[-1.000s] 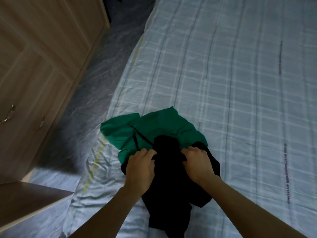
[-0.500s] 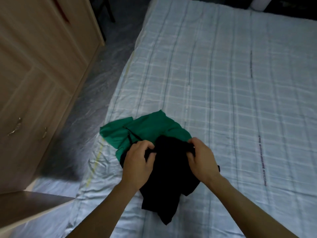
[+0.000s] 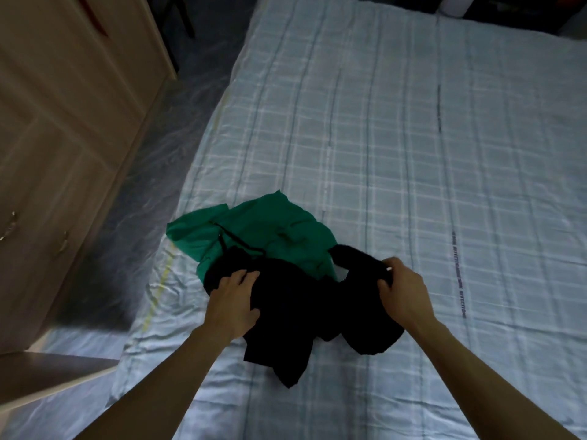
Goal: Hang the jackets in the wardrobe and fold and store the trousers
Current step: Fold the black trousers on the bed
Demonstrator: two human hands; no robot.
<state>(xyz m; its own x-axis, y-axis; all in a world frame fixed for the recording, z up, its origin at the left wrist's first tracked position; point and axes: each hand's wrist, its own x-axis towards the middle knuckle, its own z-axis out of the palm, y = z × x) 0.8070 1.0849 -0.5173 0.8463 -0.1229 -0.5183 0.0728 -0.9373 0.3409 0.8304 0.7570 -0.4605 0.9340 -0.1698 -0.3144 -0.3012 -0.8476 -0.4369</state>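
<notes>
Seemingly black trousers (image 3: 305, 300) under both hands

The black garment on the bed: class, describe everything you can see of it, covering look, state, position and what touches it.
The black garment is soft, dark cloth, crumpled and unfolded, too dark to tell its type. It lies near the left edge of the checked bed sheet, its far edge overlapping a green garment. The left hand presses flat on its left part; the right hand pinches its right part, drawing a band of cloth up and outward. A narrower end trails toward the person.
</notes>
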